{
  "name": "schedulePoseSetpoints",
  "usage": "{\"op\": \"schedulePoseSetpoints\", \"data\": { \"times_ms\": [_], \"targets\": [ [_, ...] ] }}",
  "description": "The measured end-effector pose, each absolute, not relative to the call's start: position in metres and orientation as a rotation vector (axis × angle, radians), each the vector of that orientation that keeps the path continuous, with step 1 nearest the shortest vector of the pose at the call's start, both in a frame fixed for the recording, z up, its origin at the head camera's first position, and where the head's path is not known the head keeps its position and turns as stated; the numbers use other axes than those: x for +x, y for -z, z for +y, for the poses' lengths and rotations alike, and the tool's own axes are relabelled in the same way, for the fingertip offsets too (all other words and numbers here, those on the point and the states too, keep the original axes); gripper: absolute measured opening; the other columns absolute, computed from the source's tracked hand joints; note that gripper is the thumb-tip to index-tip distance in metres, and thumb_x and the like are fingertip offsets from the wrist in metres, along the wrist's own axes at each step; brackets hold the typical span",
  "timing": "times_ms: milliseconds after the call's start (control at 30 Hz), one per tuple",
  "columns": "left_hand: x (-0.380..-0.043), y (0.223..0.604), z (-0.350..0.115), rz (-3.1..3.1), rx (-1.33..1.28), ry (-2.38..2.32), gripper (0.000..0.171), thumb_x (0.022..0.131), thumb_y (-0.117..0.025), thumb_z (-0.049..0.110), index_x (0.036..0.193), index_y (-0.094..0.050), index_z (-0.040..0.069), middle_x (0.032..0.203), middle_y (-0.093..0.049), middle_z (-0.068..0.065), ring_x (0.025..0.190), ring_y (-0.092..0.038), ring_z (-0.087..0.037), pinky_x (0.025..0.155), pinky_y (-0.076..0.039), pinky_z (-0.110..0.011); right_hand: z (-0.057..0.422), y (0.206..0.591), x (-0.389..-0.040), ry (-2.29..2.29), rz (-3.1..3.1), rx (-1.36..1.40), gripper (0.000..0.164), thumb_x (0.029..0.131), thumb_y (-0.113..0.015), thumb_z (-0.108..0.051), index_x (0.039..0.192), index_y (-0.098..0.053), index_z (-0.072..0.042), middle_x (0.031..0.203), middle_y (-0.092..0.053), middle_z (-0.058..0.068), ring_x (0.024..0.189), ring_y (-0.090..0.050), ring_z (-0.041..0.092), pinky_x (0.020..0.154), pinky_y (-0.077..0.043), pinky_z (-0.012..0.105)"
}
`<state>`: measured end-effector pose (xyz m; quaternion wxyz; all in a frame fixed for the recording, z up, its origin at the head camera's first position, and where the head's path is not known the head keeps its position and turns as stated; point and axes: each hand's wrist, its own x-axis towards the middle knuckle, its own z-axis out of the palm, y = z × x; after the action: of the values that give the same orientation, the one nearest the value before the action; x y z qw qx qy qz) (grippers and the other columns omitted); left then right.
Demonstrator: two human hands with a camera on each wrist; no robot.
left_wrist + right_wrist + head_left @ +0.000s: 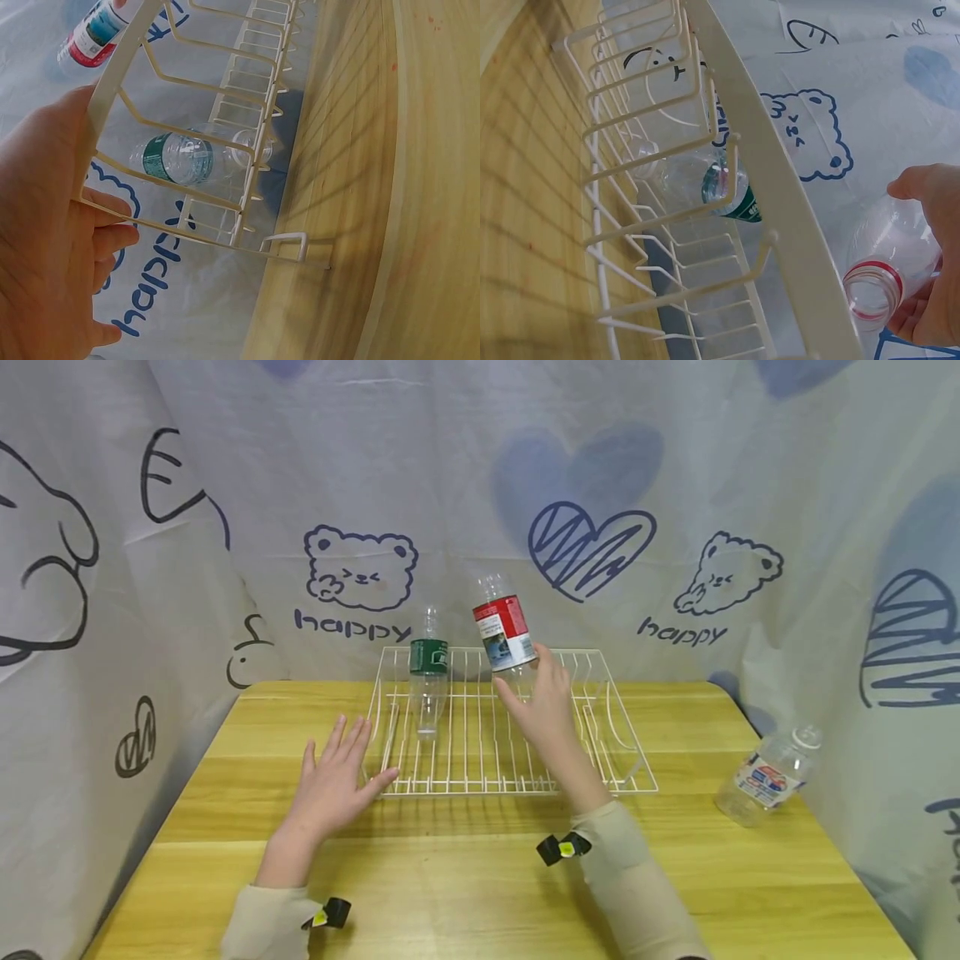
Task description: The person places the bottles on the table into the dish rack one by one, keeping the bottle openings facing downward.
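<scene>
My right hand grips a clear plastic bottle with a red and picture label, tilted above the rack. In the right wrist view the open mouth of this bottle, with a red ring, points down. A white wire rack stands on the table. Inside it, toward the left, a clear bottle with a green label stands neck down. Beside the rack's left end is my left hand, fingers spread and straight, its thumb at the front corner. In the left wrist view that hand lies against the rack's frame.
On the table's right side a clear bottle with a white, red and blue label leans at an angle near the cloth. A printed cloth hangs behind and beside the wooden table.
</scene>
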<state>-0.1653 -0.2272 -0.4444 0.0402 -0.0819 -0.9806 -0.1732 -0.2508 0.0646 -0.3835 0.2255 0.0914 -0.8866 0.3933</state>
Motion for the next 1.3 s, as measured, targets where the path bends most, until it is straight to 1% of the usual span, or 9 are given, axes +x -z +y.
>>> {"op": "schedulePoseSetpoints", "data": {
  "times_ms": [200, 367, 533, 733, 867, 1000, 1200, 1300],
  "targets": [
    [-0.164, 0.445, -0.226, -3.002, -0.251, 0.536, 0.089, 0.094, -0.034, 0.069, 0.158, -0.008, 0.013, 0.165, -0.008, -0.007, 0.153, 0.002, -0.035, 0.118, 0.009, -0.065, 0.057, 0.378, -0.261, -1.111, -2.454, 0.198, 0.077, 0.085, -0.071, -0.040, 0.144, -0.036, -0.005, 0.128, -0.057, 0.019, 0.117, -0.049, 0.035, 0.095, -0.049, 0.051],
    [-0.164, 0.444, -0.226, -2.997, -0.247, 0.549, 0.089, 0.094, -0.035, 0.069, 0.158, -0.008, 0.013, 0.165, -0.009, -0.008, 0.153, 0.002, -0.035, 0.117, 0.008, -0.067, 0.050, 0.368, -0.272, -1.123, -2.495, 0.140, 0.079, 0.084, -0.071, -0.043, 0.145, -0.035, -0.008, 0.131, -0.056, 0.017, 0.117, -0.051, 0.035, 0.097, -0.048, 0.051],
    [-0.164, 0.443, -0.226, -3.000, -0.240, 0.549, 0.089, 0.094, -0.034, 0.070, 0.158, -0.007, 0.014, 0.165, -0.008, -0.007, 0.153, 0.003, -0.035, 0.117, 0.008, -0.066, 0.045, 0.361, -0.285, -1.159, -2.523, 0.113, 0.082, 0.084, -0.071, -0.042, 0.147, -0.031, -0.008, 0.138, -0.051, 0.016, 0.124, -0.048, 0.034, 0.104, -0.045, 0.050],
    [-0.163, 0.443, -0.225, -2.995, -0.238, 0.548, 0.088, 0.094, -0.033, 0.070, 0.158, -0.008, 0.014, 0.165, -0.009, -0.007, 0.153, 0.002, -0.035, 0.118, 0.007, -0.067, 0.040, 0.361, -0.298, -1.213, -2.599, 0.057, 0.088, 0.083, -0.073, -0.040, 0.150, -0.026, -0.007, 0.145, -0.045, 0.018, 0.132, -0.044, 0.035, 0.109, -0.042, 0.051],
    [-0.163, 0.443, -0.225, -2.981, -0.236, 0.551, 0.088, 0.094, -0.034, 0.069, 0.158, -0.009, 0.013, 0.165, -0.011, -0.008, 0.153, -0.001, -0.036, 0.118, 0.005, -0.067, 0.035, 0.366, -0.305, -1.262, -2.654, 0.026, 0.087, 0.084, -0.073, -0.038, 0.149, -0.025, -0.005, 0.142, -0.046, 0.020, 0.130, -0.048, 0.035, 0.110, -0.043, 0.049],
    [-0.164, 0.442, -0.225, -2.975, -0.231, 0.551, 0.088, 0.095, -0.034, 0.069, 0.158, -0.010, 0.013, 0.165, -0.012, -0.008, 0.153, -0.002, -0.037, 0.117, 0.005, -0.067, 0.031, 0.374, -0.310, -1.282, -2.712, 0.004, 0.085, 0.085, -0.073, -0.038, 0.147, -0.026, -0.004, 0.134, -0.050, 0.019, 0.122, -0.054, 0.033, 0.105, -0.048, 0.046],
    [-0.164, 0.443, -0.225, -2.986, -0.225, 0.544, 0.088, 0.094, -0.033, 0.070, 0.158, -0.009, 0.013, 0.165, -0.011, -0.008, 0.153, 0.001, -0.035, 0.118, 0.006, -0.067, 0.027, 0.385, -0.312, -1.257, -2.781, -0.040, 0.079, 0.084, -0.075, -0.036, 0.139, -0.031, -0.002, 0.122, -0.055, 0.020, 0.110, -0.059, 0.033, 0.095, -0.053, 0.046],
    [-0.164, 0.443, -0.226, -2.983, -0.223, 0.538, 0.088, 0.094, -0.033, 0.070, 0.158, -0.010, 0.013, 0.165, -0.012, -0.009, 0.153, -0.001, -0.036, 0.118, 0.005, -0.067, 0.025, 0.388, -0.313, -1.291, -2.791, -0.071, 0.078, 0.084, -0.075, -0.037, 0.139, -0.031, -0.003, 0.121, -0.055, 0.019, 0.109, -0.059, 0.033, 0.095, -0.053, 0.046]
  ]
}}
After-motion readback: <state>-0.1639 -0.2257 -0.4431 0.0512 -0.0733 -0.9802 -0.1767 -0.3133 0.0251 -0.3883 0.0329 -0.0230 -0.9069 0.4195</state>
